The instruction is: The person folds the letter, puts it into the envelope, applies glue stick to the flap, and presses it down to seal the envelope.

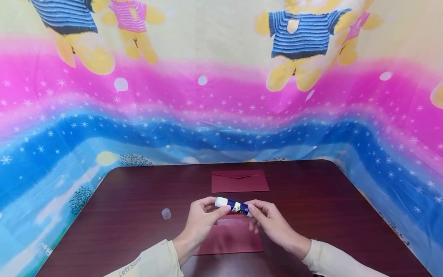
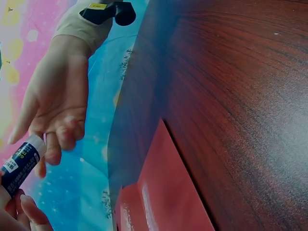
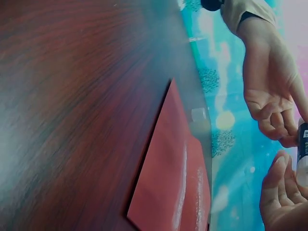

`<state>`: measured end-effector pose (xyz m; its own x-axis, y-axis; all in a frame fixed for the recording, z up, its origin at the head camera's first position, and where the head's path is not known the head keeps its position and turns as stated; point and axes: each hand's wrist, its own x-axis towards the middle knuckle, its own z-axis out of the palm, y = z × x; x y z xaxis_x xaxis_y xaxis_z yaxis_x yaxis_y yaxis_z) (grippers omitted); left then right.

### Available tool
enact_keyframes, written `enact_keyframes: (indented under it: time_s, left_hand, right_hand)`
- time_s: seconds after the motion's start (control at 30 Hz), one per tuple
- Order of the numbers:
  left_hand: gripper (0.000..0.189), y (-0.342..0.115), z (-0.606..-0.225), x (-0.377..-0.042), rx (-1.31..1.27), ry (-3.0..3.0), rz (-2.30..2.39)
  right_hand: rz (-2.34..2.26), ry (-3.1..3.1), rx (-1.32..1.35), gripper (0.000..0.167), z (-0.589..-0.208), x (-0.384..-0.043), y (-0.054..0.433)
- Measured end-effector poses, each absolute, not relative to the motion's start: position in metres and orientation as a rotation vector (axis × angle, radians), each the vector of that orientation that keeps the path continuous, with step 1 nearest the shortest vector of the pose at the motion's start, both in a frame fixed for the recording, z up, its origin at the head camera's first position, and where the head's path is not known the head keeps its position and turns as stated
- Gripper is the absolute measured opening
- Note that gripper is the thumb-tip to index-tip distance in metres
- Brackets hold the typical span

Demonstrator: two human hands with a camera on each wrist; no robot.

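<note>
A dark blue and white glue stick (image 1: 237, 206) is held in the air, uncapped white end to the left. My left hand (image 1: 200, 219) pinches its body between thumb and fingers. At the other end, my right hand (image 1: 273, 223) grips the white base with thumb and fingertips, seen also in the right wrist view on the glue stick (image 3: 302, 144). Below both hands lies a dark red envelope (image 1: 232, 240), partly covered by them. Its flap side shows shiny whitish streaks (image 3: 183, 187). To the left, a translucent cap (image 1: 166, 214) stands on the table.
Farther back on the dark brown wooden table (image 1: 155, 184) lies a second red envelope (image 1: 238, 182), its pointed flap folded down. A printed cloth (image 1: 214, 96) with bears and snowflakes hangs around the table's back and sides.
</note>
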<state>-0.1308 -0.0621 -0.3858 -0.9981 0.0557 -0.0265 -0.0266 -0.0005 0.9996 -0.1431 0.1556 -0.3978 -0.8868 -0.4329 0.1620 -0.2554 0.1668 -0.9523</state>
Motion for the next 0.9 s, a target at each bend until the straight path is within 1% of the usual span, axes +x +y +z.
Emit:
enact_keyframes:
  time_s: [0.17,0.37,0.57,0.73,0.9]
  left_hand:
    - [0.037,-0.061,-0.389,-0.129,0.084,2.138,2.181]
    - [0.038,-0.063,-0.392,-0.128,0.162,2.115,2.164]
    - [0.044,-0.075,-0.395,-0.131,0.261,2.119,2.094]
    - [0.037,-0.098,-0.399,-0.138,0.344,2.307,1.870]
    - [0.038,-0.121,-0.403,-0.142,0.373,2.550,1.473]
  right_hand:
    - [-1.860,2.116,-0.659,0.037,-0.396,-0.143,0.152]
    - [-1.865,2.070,-0.675,0.035,-0.397,-0.142,0.152]
    - [-1.872,2.131,-0.567,0.037,-0.397,-0.143,0.156]
    - [-1.885,2.172,-0.428,0.039,-0.398,-0.147,0.161]
    - [-1.894,2.181,-0.361,0.039,-0.402,-0.152,0.165]
